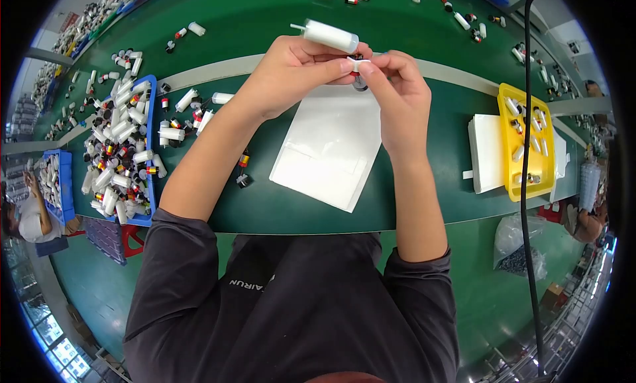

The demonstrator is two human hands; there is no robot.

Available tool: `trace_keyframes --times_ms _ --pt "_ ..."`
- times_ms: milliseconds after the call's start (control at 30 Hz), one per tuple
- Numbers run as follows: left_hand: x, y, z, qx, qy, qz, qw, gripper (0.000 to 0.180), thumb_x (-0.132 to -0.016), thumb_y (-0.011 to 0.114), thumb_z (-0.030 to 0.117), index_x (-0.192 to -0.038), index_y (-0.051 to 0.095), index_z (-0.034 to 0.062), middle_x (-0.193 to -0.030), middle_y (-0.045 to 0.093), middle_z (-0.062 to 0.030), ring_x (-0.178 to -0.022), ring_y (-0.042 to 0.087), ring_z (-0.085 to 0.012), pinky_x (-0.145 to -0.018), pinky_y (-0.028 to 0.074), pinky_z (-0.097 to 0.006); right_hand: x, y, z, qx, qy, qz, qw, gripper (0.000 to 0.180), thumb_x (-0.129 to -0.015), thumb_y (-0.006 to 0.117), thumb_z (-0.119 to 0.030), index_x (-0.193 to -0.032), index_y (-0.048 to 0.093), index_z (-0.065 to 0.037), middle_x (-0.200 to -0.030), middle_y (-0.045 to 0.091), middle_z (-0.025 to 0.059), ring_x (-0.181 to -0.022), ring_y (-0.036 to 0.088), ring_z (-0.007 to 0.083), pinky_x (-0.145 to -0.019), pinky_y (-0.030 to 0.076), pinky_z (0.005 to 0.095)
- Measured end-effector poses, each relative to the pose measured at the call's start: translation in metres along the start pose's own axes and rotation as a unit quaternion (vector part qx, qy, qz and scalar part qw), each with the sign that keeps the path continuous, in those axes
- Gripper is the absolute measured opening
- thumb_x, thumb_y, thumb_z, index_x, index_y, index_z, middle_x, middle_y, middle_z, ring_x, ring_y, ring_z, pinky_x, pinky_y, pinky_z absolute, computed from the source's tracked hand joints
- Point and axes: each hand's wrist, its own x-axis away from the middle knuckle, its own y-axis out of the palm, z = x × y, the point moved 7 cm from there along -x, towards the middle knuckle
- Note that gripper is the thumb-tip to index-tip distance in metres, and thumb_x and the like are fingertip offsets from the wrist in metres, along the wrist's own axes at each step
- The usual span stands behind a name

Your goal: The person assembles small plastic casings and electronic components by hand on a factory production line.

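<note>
Two hands pinch a small part over a white sheet

The left hand (285,70) and the right hand (404,95) meet above a dark green tabletop (252,207), thumb and fingertips of each closed on opposite sides of a small red, white and black part (358,66). The fingers cover much of that part, so its full outline cannot be made out. A dark round piece (360,85) shows just beneath it, between the hands; whether the two are joined is unclear. Over the left fingers, tilted slightly, lies a white translucent plastic cylinder (328,36) with a thin nozzle pointing left; the fingers behind it are hidden, and its link to the small part cannot be told.

Below the hands lies a flat, glossy white sheet (324,154), its upper end partly behind the right hand. To the left, a blue plastic tray (142,219) is heaped with similar cylinders and parts, the pile concealing nearly all its base. To the right, a yellow plastic tray (544,176) holds a few more, partly crossed by a black cable (528,224); it overlaps a white paper stack (487,154). At the far left, a seated person (36,217) is small and distorted by the rim.
</note>
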Motion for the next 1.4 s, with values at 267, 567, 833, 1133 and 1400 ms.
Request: trace_keyframes --times_ms 267,567,833,1133,1400 --pt "-0.004 0.003 -0.001 0.065 -0.020 -0.032 0.997 0.026 -0.094 0.066 0.003 -0.119 0.069 -0.0052 -0.111 0.073 -0.0109 -0.100 0.070 -0.0178 -0.089 0.058 -0.028 -0.010 -0.010 0.019 -0.106 0.173 -0.048 0.978 0.033 -0.088 0.075 -0.018 -0.116 0.058 -0.009 -0.104 0.062 0.0012 -0.092 0.059 0.0152 -0.082 0.043 0.0311" --pt "-0.039 -0.244 0.026 -0.605 -0.003 0.182 0.775 0.030 -0.087 0.069 0.010 -0.117 0.070 0.0047 -0.102 0.075 -0.0151 -0.095 0.074 -0.0276 -0.086 0.058 -0.037 0.119 0.000 -0.029 0.592 -0.035 -0.217 0.776 0.016 -0.080 0.063 -0.001 -0.095 0.063 0.004 -0.092 0.060 0.0171 -0.083 0.066 0.0327 -0.073 0.057 0.0411" --pt "-0.139 -0.172 -0.041 -0.632 0.094 0.088 0.764 0.058 -0.094 0.062 0.036 -0.140 0.054 0.0022 -0.147 0.049 -0.0267 -0.137 0.046 -0.0404 -0.115 0.037 -0.046 0.115 -0.003 -0.027 0.593 -0.026 -0.190 0.782 0.015 -0.079 0.066 -0.001 -0.091 0.058 0.002 -0.093 0.059 0.0171 -0.085 0.065 0.0324 -0.074 0.056 0.0410" --pt "-0.130 -0.158 -0.035 -0.440 0.012 0.207 0.874 0.046 -0.091 0.067 0.047 -0.110 0.066 0.0053 -0.095 0.069 -0.0120 -0.091 0.063 -0.0222 -0.080 0.047 -0.033 0.110 -0.013 -0.020 0.550 0.016 -0.197 0.811 0.020 -0.079 0.068 -0.006 -0.091 0.052 0.000 -0.088 0.061 0.0185 -0.084 0.063 0.0375 -0.072 0.053 0.0466" --pt "-0.032 -0.069 0.035 0.034 0.111 0.187 0.975 0.034 -0.105 0.043 0.037 -0.113 0.058 0.0082 -0.133 0.063 -0.0155 -0.117 0.063 -0.0266 -0.095 0.050 -0.038 0.057 -0.001 -0.064 0.333 -0.088 -0.062 0.937 0.038 -0.082 0.078 -0.006 -0.109 0.052 -0.003 -0.095 0.064 0.0073 -0.085 0.062 0.0156 -0.077 0.051 0.0309"
